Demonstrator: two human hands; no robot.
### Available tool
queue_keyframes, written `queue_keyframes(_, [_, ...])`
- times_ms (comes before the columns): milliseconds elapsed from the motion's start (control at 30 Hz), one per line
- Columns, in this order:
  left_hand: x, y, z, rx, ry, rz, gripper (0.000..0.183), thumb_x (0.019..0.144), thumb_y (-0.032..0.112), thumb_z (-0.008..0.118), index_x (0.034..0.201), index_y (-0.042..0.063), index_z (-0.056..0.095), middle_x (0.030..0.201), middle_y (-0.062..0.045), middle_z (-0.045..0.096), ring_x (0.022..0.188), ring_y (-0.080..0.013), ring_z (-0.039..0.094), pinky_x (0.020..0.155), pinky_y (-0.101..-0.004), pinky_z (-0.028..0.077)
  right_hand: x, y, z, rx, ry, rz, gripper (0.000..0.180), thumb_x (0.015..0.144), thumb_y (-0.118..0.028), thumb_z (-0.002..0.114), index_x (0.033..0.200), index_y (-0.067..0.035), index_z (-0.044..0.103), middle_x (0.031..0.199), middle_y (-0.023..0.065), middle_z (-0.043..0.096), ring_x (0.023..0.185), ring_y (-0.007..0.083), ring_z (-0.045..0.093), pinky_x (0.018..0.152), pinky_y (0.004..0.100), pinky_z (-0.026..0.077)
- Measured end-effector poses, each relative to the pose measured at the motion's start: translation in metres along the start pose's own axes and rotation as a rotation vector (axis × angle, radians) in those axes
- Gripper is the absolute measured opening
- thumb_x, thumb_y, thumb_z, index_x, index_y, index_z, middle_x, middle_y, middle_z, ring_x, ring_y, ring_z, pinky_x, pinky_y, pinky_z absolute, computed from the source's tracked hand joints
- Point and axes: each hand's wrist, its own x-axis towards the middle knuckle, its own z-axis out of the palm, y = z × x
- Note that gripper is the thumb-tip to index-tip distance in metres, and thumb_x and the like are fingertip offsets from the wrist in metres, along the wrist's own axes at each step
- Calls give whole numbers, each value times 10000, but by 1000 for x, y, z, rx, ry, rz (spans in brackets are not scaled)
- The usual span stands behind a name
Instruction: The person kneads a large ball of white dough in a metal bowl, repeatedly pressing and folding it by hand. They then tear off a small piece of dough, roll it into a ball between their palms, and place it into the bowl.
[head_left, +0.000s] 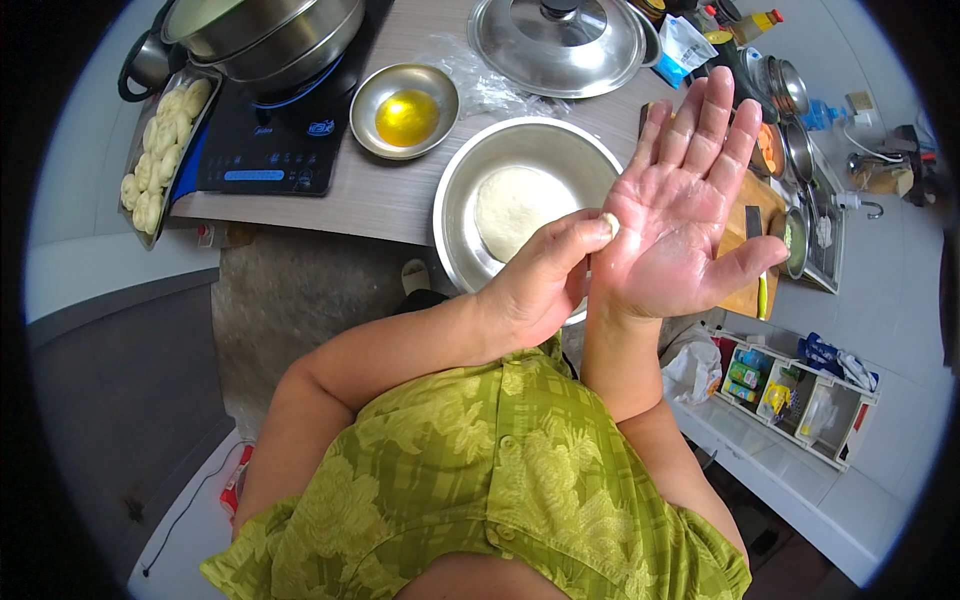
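Observation:
My right hand (675, 202) is held up palm towards me, fingers extended, its skin shiny and wet-looking. My left hand (547, 274) holds the little-finger edge of that palm, thumb in front and fingers partly hidden. A small pale bit, seemingly dough (612, 225), is at the left thumb's tip. Behind and below the hands, a round lump of pale dough (517, 206) lies in a large steel bowl (450, 202). Left of it stands a small metal bowl (364, 112) with yellow liquid, apparently oil (407, 118).
A steel pot (277, 52) stands on an induction cooker (262, 150), beside a tray (154, 241) of shaped dough pieces (161, 150). Further back are plastic film (480, 82) and a steel lid (562, 60). A cutting board (742, 289) with a knife is at right, above a white rack (795, 427).

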Motion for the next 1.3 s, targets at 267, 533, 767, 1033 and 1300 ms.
queue_keyframes(267, [-8, 4, 9, 196, -50, 3, 491, 961, 267, 555, 1363, 7, 448, 1337, -91, 522, 1274, -191, 460, 1105, -416, 326, 13, -12, -21, -26, 104, 123, 956, 905, -578, 542, 1515, 43, 150, 1602, 221, 127, 1505, 326, 66, 1216, 517, 51])
queue_keyframes(533, [-11, 0, 8, 211, -84, 45, 461, 919, 167, 560, 1333, -13, 467, 1298, -98, 540, 1252, -179, 467, 1093, -377, 332, 9, -16, -32, 396, 86, 175, 915, 937, -667, 401, 1523, 2, 186, 1590, 194, 213, 1498, 287, 137, 1214, 475, 103])
queue_keyframes(767, [-12, -2, 8, 221, -9, 19, 470, 919, 199, 563, 1322, -23, 467, 1300, -109, 539, 1233, -182, 491, 1091, -378, 353, 5, -12, -9, -57, 110, 81, 936, 931, -681, 386, 1531, 2, 160, 1592, 214, 182, 1497, 307, 125, 1214, 466, 95])
queue_keyframes(1033, [-9, 6, 9, 248, 16, 3, 503, 934, 230, 558, 1346, -33, 437, 1318, -115, 529, 1236, -185, 496, 1081, -373, 369, -10, -6, 5, -317, -7, -17, 986, 913, -724, 358, 1537, 7, 137, 1594, 238, 141, 1494, 334, 120, 1208, 474, 92])
queue_keyframes(1300, [-11, 3, 14, 278, -51, 9, 473, 933, 188, 571, 1334, -33, 452, 1291, -101, 533, 1235, -170, 475, 1090, -368, 345, 10, -20, -19, -97, 90, 113, 954, 921, -660, 426, 1526, 23, 149, 1600, 221, 138, 1501, 320, 95, 1211, 495, 79])
